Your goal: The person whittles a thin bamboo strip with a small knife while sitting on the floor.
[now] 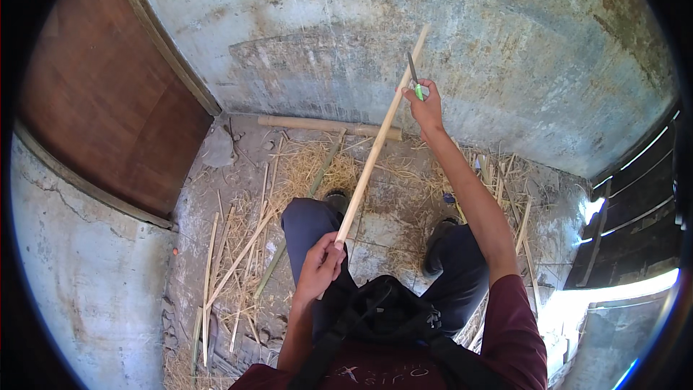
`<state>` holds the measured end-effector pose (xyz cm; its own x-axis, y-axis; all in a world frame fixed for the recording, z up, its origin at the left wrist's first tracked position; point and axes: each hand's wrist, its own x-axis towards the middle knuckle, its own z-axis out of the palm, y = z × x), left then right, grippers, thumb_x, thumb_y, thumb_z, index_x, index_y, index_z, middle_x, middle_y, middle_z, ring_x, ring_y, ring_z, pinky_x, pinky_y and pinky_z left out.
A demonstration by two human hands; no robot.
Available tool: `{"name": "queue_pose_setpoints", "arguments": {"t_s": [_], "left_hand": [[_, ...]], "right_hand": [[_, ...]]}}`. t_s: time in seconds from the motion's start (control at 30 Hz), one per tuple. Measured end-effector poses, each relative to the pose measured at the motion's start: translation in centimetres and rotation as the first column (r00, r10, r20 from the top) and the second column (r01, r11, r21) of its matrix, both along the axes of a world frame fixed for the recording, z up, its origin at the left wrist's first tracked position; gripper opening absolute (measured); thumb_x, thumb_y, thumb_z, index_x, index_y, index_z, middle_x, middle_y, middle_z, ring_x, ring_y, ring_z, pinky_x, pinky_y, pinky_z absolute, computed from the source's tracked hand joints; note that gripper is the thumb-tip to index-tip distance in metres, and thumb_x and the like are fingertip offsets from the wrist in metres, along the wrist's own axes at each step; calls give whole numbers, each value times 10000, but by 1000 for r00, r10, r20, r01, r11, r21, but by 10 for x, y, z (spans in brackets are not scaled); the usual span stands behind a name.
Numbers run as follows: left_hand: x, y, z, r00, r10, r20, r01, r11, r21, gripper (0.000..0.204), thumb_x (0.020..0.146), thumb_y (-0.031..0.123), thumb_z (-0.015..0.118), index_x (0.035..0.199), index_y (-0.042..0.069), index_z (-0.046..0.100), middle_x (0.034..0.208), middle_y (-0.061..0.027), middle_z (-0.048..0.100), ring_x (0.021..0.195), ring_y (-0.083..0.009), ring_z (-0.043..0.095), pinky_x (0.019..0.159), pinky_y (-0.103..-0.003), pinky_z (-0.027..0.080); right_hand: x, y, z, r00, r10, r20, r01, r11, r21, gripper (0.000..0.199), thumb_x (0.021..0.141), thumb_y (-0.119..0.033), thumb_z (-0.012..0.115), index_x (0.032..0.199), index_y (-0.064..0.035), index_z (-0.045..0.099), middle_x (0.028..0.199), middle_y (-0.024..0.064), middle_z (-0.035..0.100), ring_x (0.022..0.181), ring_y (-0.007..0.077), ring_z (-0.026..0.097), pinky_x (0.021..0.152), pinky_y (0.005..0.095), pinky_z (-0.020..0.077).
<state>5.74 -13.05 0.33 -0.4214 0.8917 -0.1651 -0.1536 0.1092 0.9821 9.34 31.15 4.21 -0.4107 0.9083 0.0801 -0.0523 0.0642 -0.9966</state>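
Around the stick (375,146), perhaps bamboo, lie shavings (303,173).

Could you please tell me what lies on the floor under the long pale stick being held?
Under the stick lie the person's dark-trousered knees, stone floor slabs and scattered straw shavings. The left hand grips its lower end; the floor beneath the legs is covered.
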Motion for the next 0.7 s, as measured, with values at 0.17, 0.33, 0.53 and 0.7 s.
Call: {"name": "queue_pose_setpoints", "arguments": {"t_s": [0.17, 0.33, 0.53, 0.7], "left_hand": [[0, 16, 8, 997, 70, -23, -71, 997, -36, 285, 1169, 225, 504, 1350, 27, 600, 773, 21, 484, 493, -27, 410, 431, -215, 334], [-3, 22, 12, 998, 57, 8, -56, 997, -51, 271, 1171, 235, 500, 1341, 38, 576, 749, 22, 476, 442, -29, 377, 399, -225, 305], [-8, 18, 6, 997, 50, 56, -48, 998, -41, 272, 1171, 229, 494, 1351, 40, 567, 747, 15, 488, 447, -28, 388, 401, -228, 311], [1, 22, 5, 992, 75, 105, -70, 996, -51, 258, 1163, 210, 498, 1333, 28, 566, 749, 11, 504, 447, -33, 386, 401, -232, 313]], "right_hand": [[10, -1, -1, 996, 84, -42, -84, 996, -5, 382, 1025, -235, 708, 1297, -73, 495, 1010, 90, 828, 721, 76, 496, 706, 283, 425], [34, -12, -7, 984, 171, 53, -175, 981, 89, 325, 1058, -259, 665, 1285, -84, 511, 944, 69, 807, 696, 72, 492, 678, 284, 418], [50, -46, -4, 957, 267, 110, -281, 950, 138, 282, 1067, -264, 644, 1272, -94, 550, 819, 24, 711, 701, 99, 515, 682, 330, 422], [55, -88, -5, 911, 314, 268, -403, 816, 414, 227, 1058, -245, 642, 1211, -85, 591, 754, 56, 630, 704, 149, 564, 673, 352, 431]]}}
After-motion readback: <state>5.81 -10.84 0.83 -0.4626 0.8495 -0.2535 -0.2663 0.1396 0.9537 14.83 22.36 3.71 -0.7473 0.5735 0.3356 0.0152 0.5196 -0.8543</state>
